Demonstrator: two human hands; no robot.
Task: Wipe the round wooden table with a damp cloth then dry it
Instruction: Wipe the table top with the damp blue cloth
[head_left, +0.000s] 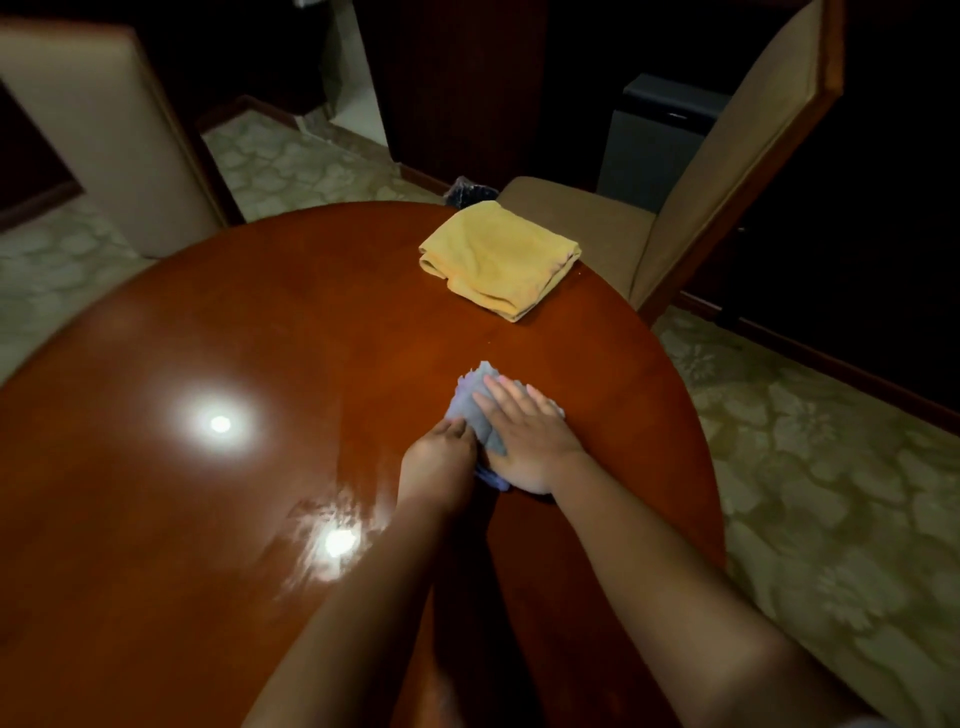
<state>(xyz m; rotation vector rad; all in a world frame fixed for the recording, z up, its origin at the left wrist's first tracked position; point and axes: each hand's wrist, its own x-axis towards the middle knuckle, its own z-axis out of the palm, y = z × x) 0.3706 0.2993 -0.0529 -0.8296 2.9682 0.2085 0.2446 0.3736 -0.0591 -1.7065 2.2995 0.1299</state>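
Both hands are on the pale blue cloth (480, 410), crumpled on the right half of the round wooden table (249, 322). The right hand (524, 436) lies flat on it, fingers straight and pressing down. The left hand (439, 457) grips the cloth's near-left edge with curled fingers. The glossy red-brown tabletop mirrors two lamps and shows wet streaks near the left forearm. A folded yellow towel (498, 257) sits near the far edge, beside a beige chair (727, 171).
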